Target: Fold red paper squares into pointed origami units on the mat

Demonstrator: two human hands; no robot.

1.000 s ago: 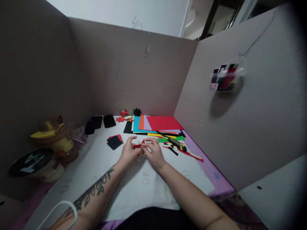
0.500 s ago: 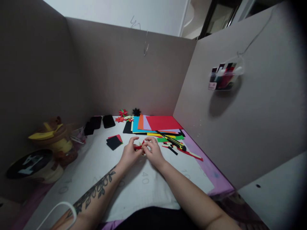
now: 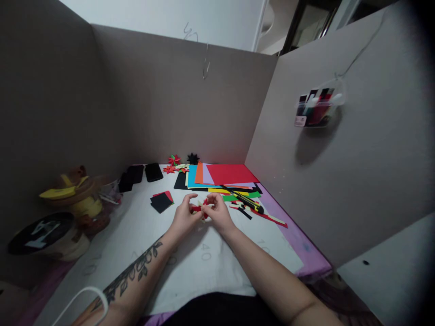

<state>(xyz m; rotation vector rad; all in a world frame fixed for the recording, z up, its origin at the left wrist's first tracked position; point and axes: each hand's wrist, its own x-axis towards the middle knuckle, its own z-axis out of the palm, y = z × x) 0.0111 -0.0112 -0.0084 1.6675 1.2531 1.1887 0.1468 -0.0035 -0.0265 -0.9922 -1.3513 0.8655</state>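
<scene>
Between my fingertips is a small folded paper piece (image 3: 205,209) in red and pale cream, partly covered by the fingers. My left hand (image 3: 186,212) pinches it from the left, and my right hand (image 3: 218,212) grips it from the right, thumbs close together. Both hands are just above the white table cover. To the left of my hands lie black and red paper squares (image 3: 162,202), with a bit of green showing beneath. Behind are finished paper stars: a red and green one (image 3: 174,160), a red one (image 3: 170,169) and a black one (image 3: 193,158).
Coloured paper sheets (image 3: 233,174) are stacked at the back. A yellow and black utility knife (image 3: 243,199) lies on them, near paper strips and scraps (image 3: 272,219). Dark phone-like objects (image 3: 154,172) are back left, beside pots (image 3: 73,194). Grey panels (image 3: 190,99) enclose the table.
My right hand's fingers have shifted slightly and are less curled over the paper piece, so more of its red shows. The left hand stays nearly still.
</scene>
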